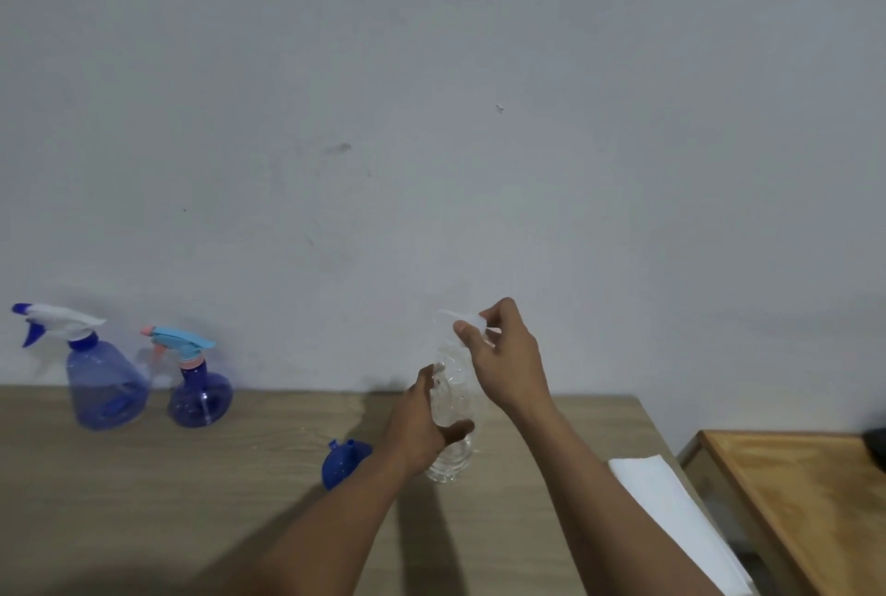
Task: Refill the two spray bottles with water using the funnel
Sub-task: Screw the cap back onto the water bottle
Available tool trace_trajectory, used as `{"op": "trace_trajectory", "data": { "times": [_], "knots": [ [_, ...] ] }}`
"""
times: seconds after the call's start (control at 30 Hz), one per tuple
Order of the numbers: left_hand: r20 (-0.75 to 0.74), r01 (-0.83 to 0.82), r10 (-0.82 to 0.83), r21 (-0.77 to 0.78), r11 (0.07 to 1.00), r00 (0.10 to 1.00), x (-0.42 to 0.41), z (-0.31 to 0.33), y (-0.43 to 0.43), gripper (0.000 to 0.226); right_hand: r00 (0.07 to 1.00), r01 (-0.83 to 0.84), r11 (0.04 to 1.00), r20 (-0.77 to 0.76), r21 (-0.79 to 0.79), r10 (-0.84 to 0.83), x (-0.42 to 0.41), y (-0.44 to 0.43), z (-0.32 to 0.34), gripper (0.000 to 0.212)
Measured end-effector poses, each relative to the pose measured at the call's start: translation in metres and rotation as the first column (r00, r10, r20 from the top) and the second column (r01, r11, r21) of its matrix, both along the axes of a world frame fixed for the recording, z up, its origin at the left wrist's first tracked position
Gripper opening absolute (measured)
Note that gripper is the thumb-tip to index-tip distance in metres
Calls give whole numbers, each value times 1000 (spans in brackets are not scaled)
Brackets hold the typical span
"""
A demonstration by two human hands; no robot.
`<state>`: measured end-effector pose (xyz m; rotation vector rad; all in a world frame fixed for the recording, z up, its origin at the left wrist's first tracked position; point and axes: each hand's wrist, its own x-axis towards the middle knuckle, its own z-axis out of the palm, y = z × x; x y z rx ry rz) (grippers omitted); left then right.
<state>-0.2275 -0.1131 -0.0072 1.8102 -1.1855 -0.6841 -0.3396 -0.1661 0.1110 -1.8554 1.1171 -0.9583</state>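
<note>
A clear plastic water bottle [453, 408] stands upright on the wooden table [201, 499], near its back edge. My left hand [422, 427] is wrapped around the bottle's body. My right hand [503, 356] pinches a pale, blurred piece at the bottle's top, likely the cap or its plastic seal. Just left of my left wrist a blue funnel [343, 462] lies on its side. Two blue spray bottles stand at the far left against the wall: a larger one [103, 384] with a white and blue trigger head and a smaller round one [201, 392] with a light blue and pink head.
A folded white cloth or paper [671, 514] lies at the table's right edge, partly under my right forearm. A second, orange-brown wooden table [796, 499] stands lower to the right, across a narrow gap. A grey wall [431, 116] rises directly behind.
</note>
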Motion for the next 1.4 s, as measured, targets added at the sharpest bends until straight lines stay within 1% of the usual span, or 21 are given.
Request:
{"op": "trace_trajectory", "data": {
  "times": [0.13, 0.23, 0.3, 0.37, 0.5, 0.57, 0.73, 0.83, 0.9, 0.97, 1.03, 1.17, 1.23, 1.3, 1.33, 1.4],
  "knots": [
    [41, -4, 3, 8, 1000, 999, -2, 1, 0, 93, 998, 65, 996, 19, -53, -64, 5, 5, -5, 29],
    [18, -6, 6, 6, 1000, 1000, -1, -1, 0, 94, 999, -5, 1000, 33, -25, 6, -1, 8, -10, 22],
    [15, -4, 3, 6, 1000, 1000, 0, -1, 1, 93, 998, -58, 998, 8, -21, 58, -5, 6, -10, 17],
    [13, -5, 5, 1, 1000, 1000, -2, -1, 1, 93, 998, -59, 997, -4, -42, 59, -6, 1, -9, 12],
    [11, -11, 11, -2, 1000, 1000, -4, 0, 1, 92, 1000, -11, 999, 25, -47, 12, -2, 0, -7, 25],
    [0, -16, 16, -1, 1000, 1000, -3, -1, 2, 92, 999, 0, 998, 40, -59, 3, -1, 3, -10, 26],
    [-28, -15, 15, -7, 1000, 999, 0, -4, 2, 90, 995, -97, 994, 27, -44, 98, -5, 4, -12, 15],
    [-23, -22, 22, -5, 1000, 999, -2, -3, 2, 91, 995, -87, 996, 40, -18, 88, -5, -2, -8, 10],
    [-26, -21, 21, -2, 1000, 999, -4, -1, 2, 92, 995, -68, 998, 67, -8, 69, -4, -3, -8, 12],
    [-21, -13, 13, 9, 1000, 1000, -3, 1, 3, 95, 996, -52, 999, 72, -16, 53, -4, 2, -10, 17],
    [-16, 7, -6, 29, 1000, 1000, -2, 4, 3, 99, 996, -52, 999, 70, -10, 52, -5, 9, -16, 29],
    [-9, 26, -26, 62, 998, 1000, 4, 1, 5, 110, 994, -80, 994, 84, 78, 73, -10, 18, -40, 68],
    [8, 34, -35, 81, 996, 999, 9, -4, 10, 117, 997, -73, 996, 29, 47, 72, -12, 21, -56, 92],
    [72, 30, -37, 91, 995, 997, 13, -6, 22, 120, 996, -82, 996, -34, -24, 82, -13, 24, -71, 105],
    [127, 10, -22, 98, 995, 992, 17, -8, 28, 115, 995, -86, 994, -49, -61, 83, -13, 26, -78, 109],
    [261, -63, 31, 112, 992, 965, 26, -15, 44, 99, 996, -77, 990, -59, -121, 71, -10, 29, -92, 113]
  ]
}}
